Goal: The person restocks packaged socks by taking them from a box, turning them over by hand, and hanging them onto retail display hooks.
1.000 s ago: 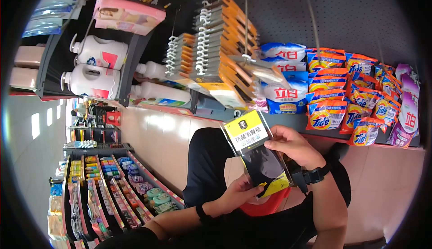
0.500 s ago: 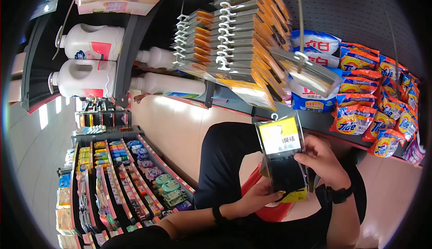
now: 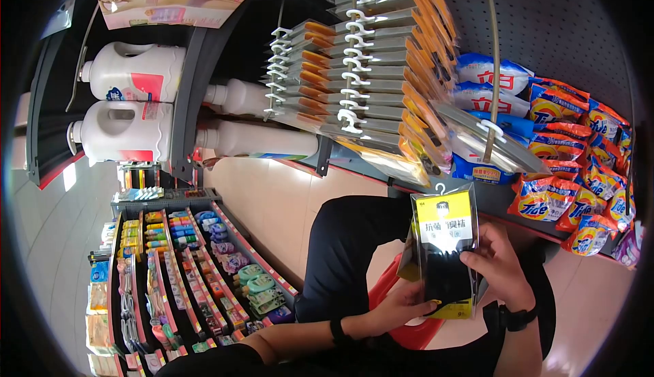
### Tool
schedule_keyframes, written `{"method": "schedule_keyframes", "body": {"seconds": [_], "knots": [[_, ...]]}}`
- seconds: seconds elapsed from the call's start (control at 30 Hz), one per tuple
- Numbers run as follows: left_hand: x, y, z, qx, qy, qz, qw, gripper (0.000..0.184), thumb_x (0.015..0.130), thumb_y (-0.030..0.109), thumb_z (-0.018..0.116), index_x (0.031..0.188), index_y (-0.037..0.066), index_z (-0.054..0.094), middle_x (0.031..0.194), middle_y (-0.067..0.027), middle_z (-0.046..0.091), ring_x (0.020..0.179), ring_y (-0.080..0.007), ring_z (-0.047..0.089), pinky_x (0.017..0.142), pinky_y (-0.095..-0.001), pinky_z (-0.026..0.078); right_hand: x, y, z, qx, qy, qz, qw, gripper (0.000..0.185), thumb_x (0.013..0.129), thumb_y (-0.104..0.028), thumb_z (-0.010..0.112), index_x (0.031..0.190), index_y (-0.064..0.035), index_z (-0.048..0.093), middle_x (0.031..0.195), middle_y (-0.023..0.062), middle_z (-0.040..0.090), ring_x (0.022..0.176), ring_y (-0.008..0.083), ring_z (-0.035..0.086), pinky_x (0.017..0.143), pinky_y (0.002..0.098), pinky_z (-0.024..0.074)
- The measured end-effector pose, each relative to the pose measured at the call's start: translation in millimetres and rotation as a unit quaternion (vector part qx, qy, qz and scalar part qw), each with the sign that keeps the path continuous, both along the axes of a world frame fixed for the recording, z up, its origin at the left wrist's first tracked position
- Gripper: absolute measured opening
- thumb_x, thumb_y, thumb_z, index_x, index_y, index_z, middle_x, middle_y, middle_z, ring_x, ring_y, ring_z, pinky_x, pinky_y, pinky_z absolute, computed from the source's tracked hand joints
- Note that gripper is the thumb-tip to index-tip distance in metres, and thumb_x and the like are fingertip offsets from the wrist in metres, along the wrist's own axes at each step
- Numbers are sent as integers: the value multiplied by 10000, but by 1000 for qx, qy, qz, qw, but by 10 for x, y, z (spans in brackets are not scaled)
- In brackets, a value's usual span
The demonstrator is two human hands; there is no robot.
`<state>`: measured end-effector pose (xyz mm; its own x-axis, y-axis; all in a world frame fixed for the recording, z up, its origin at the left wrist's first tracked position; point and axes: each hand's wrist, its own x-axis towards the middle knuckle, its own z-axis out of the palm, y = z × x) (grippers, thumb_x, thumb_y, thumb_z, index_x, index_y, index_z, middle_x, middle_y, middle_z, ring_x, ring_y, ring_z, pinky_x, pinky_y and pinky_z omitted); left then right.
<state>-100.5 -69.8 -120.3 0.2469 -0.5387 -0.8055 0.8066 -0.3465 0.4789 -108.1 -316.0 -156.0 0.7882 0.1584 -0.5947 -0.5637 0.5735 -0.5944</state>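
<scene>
A pack of black socks in clear plastic, with a yellow and white card and a small white hook at its top, stands nearly upright before me. My left hand is closed on its lower left part, the thumb lying over the front near the yellow bottom strip. On the right edge, my right hand grips the pack between its thumb in front and fingers partly hidden behind. Above, many similar packs hang in rows on metal pegs by white hooks.
Orange Tide detergent bags and blue-white bags sit on the right shelf. White jugs stand at the upper left. A lower-left shelf unit holds bottles and packets. A red plastic object is beneath my hands.
The sock pack and both hands sit slightly further right and lower in view. The pack's glare has shifted, so more of its printed card shows. Both hands keep their hold.
</scene>
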Motion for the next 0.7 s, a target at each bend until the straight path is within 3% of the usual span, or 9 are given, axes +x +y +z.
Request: {"method": "schedule_keyframes", "body": {"seconds": [0.13, 0.33, 0.4, 0.47, 0.53, 0.7], "knots": [[-9, 7, -40, -16, 4, 16, 1000, 417, 1028, 113, 597, 1410, 26, 451, 1263, -32, 595, 1154, -88, 578, 989, -258, 483, -49, 28, -89, -21, -14, -17, 1000, 375, 876, -53, 715, 1217, -29, 560, 1087, 54, 647, 955, 127, 634, 828, 276, 519], [87, -53, 86, 16, 6, -17, 1000, 434, 1031, 118, 593, 1425, 21, 442, 1335, -56, 575, 1238, -128, 552, 1066, -295, 452, -54, 31, -110, -15, -6, 0, 1000, 415, 882, -52, 711, 1261, -20, 546, 1153, 76, 641, 1056, 155, 626, 907, 309, 514], [70, -18, 4, 7, -1, -26, 1000, 434, 1031, 109, 588, 1428, 18, 439, 1364, -59, 563, 1268, -139, 536, 1096, -308, 431, -53, 48, -82, -8, 10, -9, 1000, 336, 891, 14, 689, 1193, -39, 554, 1099, 22, 632, 1007, 98, 621, 883, 269, 499], [107, -38, 47, 26, 7, -52, 998, 438, 1029, 105, 589, 1430, 15, 439, 1367, -55, 562, 1265, -137, 540, 1103, -304, 425, -53, 23, -77, -9, -2, -14, 1000, 328, 897, 13, 685, 1194, -38, 557, 1122, 31, 638, 1051, 116, 625, 907, 279, 498], [74, -21, 22, 19, 8, -43, 999, 441, 1028, 102, 589, 1433, 14, 438, 1370, -55, 563, 1267, -139, 541, 1107, -304, 421, -49, 3, -39, -6, -16, 3, 1000, 406, 895, -52, 709, 1267, -15, 549, 1191, 78, 640, 1117, 171, 615, 967, 322, 495], [9, -57, 22, 18, -2, -14, 1000, 450, 1025, 99, 595, 1437, 11, 436, 1371, -56, 569, 1268, -142, 546, 1106, -301, 425, -104, -6, -77, -28, -21, 14, 999, 405, 903, -67, 711, 1269, -13, 547, 1188, 83, 641, 1111, 175, 618, 963, 326, 497]]}}
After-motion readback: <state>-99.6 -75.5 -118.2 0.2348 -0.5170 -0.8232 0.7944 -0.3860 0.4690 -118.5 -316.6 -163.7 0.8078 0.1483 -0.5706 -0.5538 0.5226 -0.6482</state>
